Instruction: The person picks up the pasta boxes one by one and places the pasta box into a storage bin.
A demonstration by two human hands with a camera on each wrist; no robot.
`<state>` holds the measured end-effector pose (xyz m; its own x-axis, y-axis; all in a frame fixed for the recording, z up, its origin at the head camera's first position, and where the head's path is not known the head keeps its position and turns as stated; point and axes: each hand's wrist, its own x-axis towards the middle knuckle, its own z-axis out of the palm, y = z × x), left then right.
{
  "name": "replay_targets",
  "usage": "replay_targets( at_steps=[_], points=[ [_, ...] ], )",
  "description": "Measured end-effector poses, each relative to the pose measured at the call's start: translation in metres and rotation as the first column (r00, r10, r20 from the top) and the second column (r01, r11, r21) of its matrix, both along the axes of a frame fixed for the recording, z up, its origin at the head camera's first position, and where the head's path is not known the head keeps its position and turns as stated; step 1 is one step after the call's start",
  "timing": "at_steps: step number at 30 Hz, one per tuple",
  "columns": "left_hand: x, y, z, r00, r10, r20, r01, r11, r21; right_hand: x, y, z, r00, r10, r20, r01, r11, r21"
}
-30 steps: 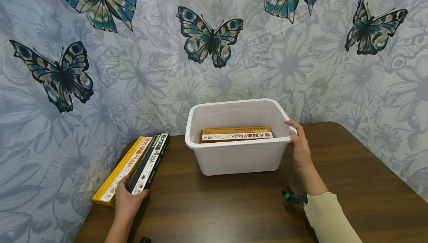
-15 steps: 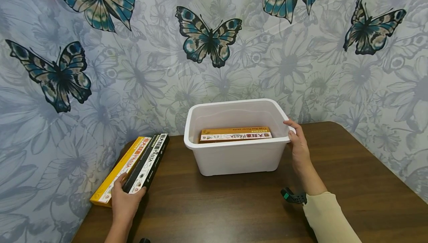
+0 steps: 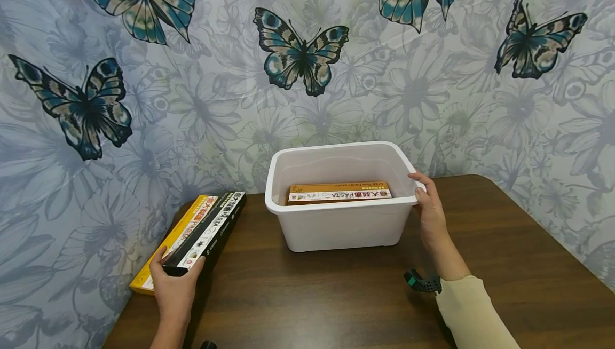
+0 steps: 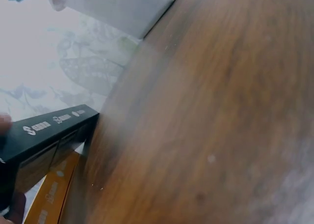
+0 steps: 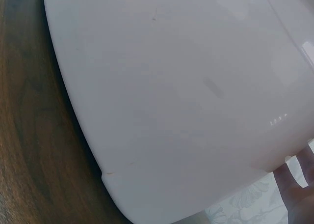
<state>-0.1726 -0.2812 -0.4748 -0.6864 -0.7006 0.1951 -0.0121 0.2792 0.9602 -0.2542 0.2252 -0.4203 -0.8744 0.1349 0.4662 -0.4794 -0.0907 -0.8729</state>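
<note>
My left hand (image 3: 175, 290) grips the near end of a black pasta box (image 3: 209, 237), thumb on one side and fingers on the other. That near end is raised off the table. Beside it on the left lies a yellow pasta box (image 3: 143, 279), partly covered by the black one. The left wrist view shows the black box (image 4: 54, 128) tilted above the orange-yellow box (image 4: 54, 192). With my right hand (image 3: 430, 215) I hold the right rim of a white plastic bin (image 3: 341, 231). Inside the bin lies another pasta box (image 3: 341, 195), orange-brown with a white label strip.
Everything stands on a brown wooden table (image 3: 307, 295) against a butterfly-patterned wall covering (image 3: 307, 119). A black wrist strap (image 3: 423, 282) is at my right sleeve. A small dark object (image 3: 209, 344) shows at the bottom edge of the head view.
The near end of the black box has risen and shifted left over the yellow box, with my left hand gripping it. My right hand and the bin stay in place.
</note>
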Motion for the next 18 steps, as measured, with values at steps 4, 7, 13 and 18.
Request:
replay_targets(
  at_steps=[4,7,13,18],
  points=[
    [-0.002,-0.001,0.0,0.997,-0.009,-0.076,0.018,0.993,0.119,0.0,-0.001,0.0,1.0,0.0,0.007,0.0,1.0,-0.001],
    [-0.002,-0.002,-0.001,0.988,-0.032,-0.15,0.062,0.977,0.202,-0.001,-0.001,0.0,1.0,0.003,0.014,-0.003,1.0,-0.002],
    [-0.002,0.0,0.003,0.988,-0.017,-0.152,0.048,0.977,0.205,0.0,0.0,0.0,1.0,-0.004,0.01,0.004,1.0,-0.01],
    [-0.002,0.001,0.012,0.989,-0.003,-0.146,0.037,0.972,0.231,-0.001,0.0,0.0,1.0,-0.004,0.008,0.005,1.0,-0.012]
  ],
)
